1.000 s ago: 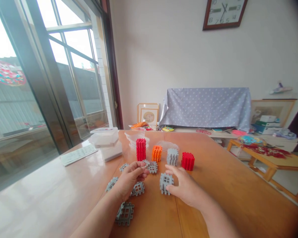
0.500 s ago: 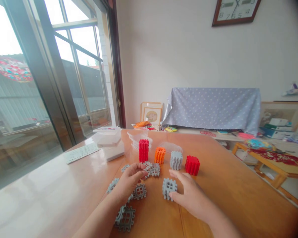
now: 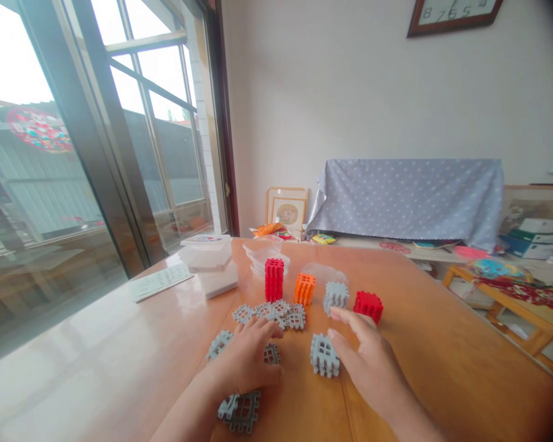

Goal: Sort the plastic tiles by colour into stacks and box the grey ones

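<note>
My left hand (image 3: 246,357) hovers over flat grey window-shaped plastic pieces with notched edges, thumb and fingers apart. One grey piece (image 3: 271,354) shows partly between thumb and fingertips; whether they touch it I cannot tell. Beyond the hand lies a loose pile of grey pieces (image 3: 280,313), with another grey piece (image 3: 219,344) to its left and overlapping ones (image 3: 243,412) below. My right hand (image 3: 366,353) is open, its thumb close beside a short stack of grey pieces (image 3: 325,356). Behind it stands a second grey stack (image 3: 336,297), near the right fingertips.
A tall red stack (image 3: 274,280), an orange stack (image 3: 305,288) and a shorter red stack (image 3: 368,306) stand in a row. Clear plastic containers (image 3: 263,252), white boxes (image 3: 217,279) and a printed sheet (image 3: 161,282) sit farther back on the wooden table (image 3: 433,362).
My left hand has drawn back from the far pile toward the nearer grey pieces, its fingers spreading. My right thumb has lifted off the front of the grey stack. The view has shifted slightly.
</note>
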